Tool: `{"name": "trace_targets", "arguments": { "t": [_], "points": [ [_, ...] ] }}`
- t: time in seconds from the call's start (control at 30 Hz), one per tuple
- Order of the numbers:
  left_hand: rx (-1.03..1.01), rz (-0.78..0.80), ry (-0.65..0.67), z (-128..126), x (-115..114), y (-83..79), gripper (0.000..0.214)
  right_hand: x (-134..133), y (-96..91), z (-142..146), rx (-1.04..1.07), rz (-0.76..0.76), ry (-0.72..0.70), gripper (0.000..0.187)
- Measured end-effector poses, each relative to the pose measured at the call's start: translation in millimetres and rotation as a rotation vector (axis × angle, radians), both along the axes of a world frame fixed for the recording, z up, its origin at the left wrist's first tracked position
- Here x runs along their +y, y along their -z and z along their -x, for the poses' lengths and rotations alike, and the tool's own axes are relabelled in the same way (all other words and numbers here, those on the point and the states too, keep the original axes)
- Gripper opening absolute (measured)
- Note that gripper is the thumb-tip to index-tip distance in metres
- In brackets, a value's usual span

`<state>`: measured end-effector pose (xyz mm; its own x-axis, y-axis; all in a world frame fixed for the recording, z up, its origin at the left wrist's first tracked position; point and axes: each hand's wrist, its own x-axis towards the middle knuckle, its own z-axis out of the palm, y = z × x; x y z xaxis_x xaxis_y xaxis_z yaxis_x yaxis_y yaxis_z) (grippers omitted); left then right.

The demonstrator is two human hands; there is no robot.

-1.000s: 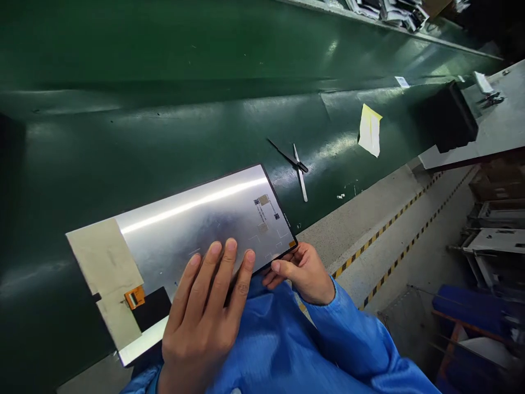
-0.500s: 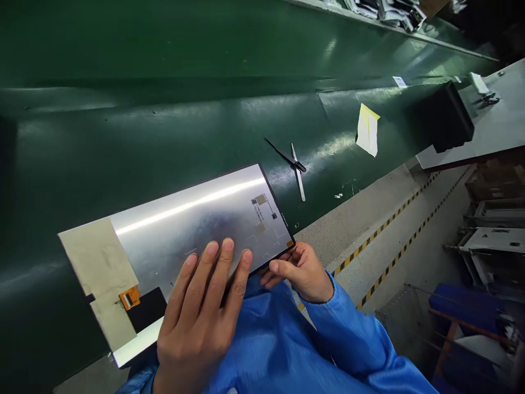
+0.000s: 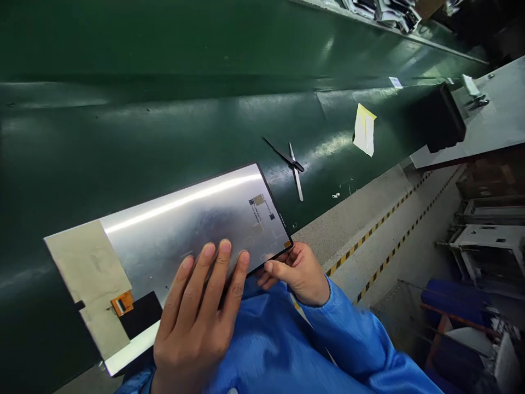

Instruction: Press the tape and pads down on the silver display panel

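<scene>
The left hand (image 3: 197, 323) is lying open and flat, its four fingers (image 3: 217, 268) pressing on the silvery back of the display panel (image 3: 180, 230); the thumb is being hidden under the palm side and cannot be made out. The right hand (image 3: 297, 273) is closing on the panel's near corner, thumb lying along the edge, while its other fingers are curling underneath, out of sight. The panel is resting slantwise on the green belt (image 3: 164, 109), reaching from the right hand far out past the left hand. Its near long edge is being covered by the left hand and the blue sleeves (image 3: 266, 350). Beyond the left wrist an orange connector (image 3: 122, 302) and a black patch (image 3: 139, 320) are showing beside a beige sheet (image 3: 86, 273). Small printed codes (image 3: 258, 205), just ahead of the right hand, are too tiny to read. Farther out from the right hand, silver tweezers (image 3: 296, 178) and a thin black tool (image 3: 283, 155) are lying crossed, with a curled yellow-edged paper (image 3: 363, 130) beyond them. A black box (image 3: 441, 117) is sitting well apart; its face is too dark to make out.
</scene>
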<state>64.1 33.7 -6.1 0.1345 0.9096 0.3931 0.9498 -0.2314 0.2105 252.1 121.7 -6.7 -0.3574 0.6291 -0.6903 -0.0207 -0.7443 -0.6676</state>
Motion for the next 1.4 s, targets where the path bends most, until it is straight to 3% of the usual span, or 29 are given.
{"name": "trace_targets", "arguments": {
  "t": [1.4],
  "points": [
    [-0.005, 0.023, -0.018, -0.1, -1.7, 0.3, 0.058, 4.0, -4.3, 1.9, -0.096, 0.03, -0.051, 0.054]
  ]
}}
